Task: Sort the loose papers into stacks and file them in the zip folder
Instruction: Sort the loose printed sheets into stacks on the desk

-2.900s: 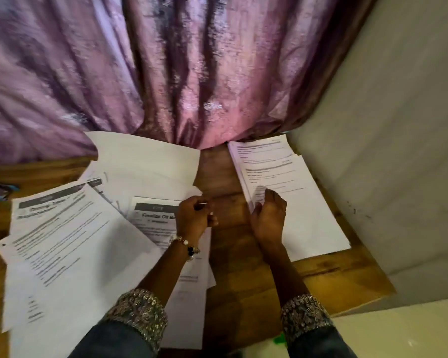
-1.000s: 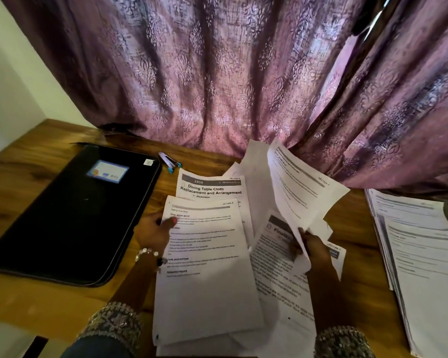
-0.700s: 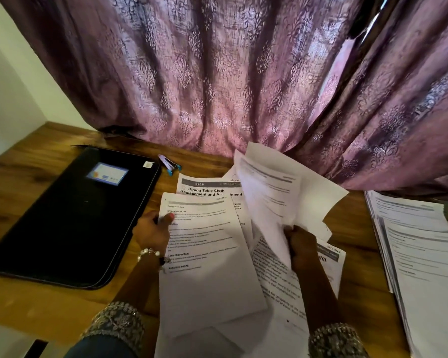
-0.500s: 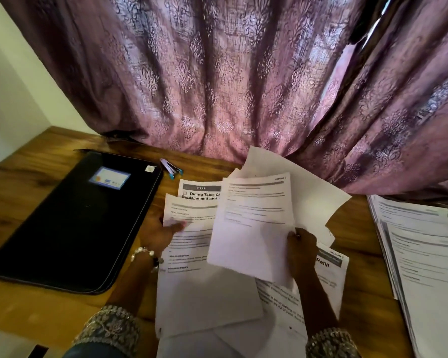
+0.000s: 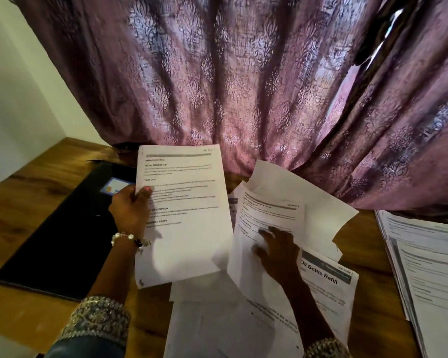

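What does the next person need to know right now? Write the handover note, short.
Left hand pinches a printed sheet, lifted over the folder's edge.
Right hand lies flat with straight fingers on the loose papers at centre.
Zip folder lies flat on the left of the table; whether it is zipped cannot be told.
Done: one sorted stack at the right edge.
Left: sort the centre pile, place the held sheet, file everything.
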